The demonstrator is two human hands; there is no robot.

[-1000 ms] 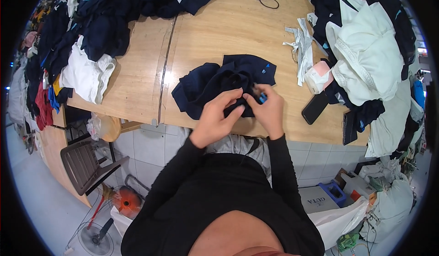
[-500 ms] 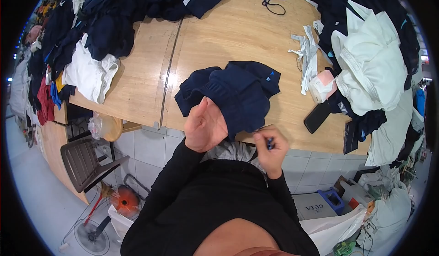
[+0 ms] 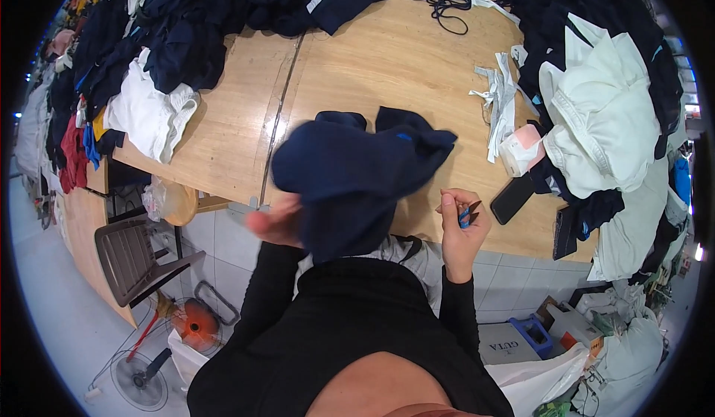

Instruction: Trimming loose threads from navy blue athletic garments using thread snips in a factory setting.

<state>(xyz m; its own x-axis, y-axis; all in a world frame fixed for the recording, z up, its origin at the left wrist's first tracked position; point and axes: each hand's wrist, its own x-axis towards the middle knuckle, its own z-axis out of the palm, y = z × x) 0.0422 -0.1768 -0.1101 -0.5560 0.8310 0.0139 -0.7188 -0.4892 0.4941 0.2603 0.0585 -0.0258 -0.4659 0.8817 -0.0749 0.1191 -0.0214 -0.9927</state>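
Navy shorts (image 3: 350, 171) are bunched above the near edge of the wooden table, their near part raised and hanging toward me, slightly blurred. My left hand (image 3: 279, 219) is at their left side, its thumb pointing out left. Cloth hides its other fingers and motion smears the rest, so I cannot tell whether it grips. To the right of the shorts, apart from them, my right hand (image 3: 462, 231) is closed around small blue thread snips (image 3: 467, 216) whose dark blades stick out past the fingers.
A dark phone (image 3: 512, 199), a pink-and-white packet (image 3: 523, 150) and white fabric strips (image 3: 500, 104) lie to the right. White garments (image 3: 599, 111) pile beyond them. Navy garments (image 3: 186, 29) and white shorts (image 3: 153, 111) cover the far left. Dark cord (image 3: 439, 0) lies at the back.
The shorts have been lifted and turned toward me, hiding the gathered waistband. My left hand has moved left with them. My right hand has drawn away rightward, showing more of the snips.
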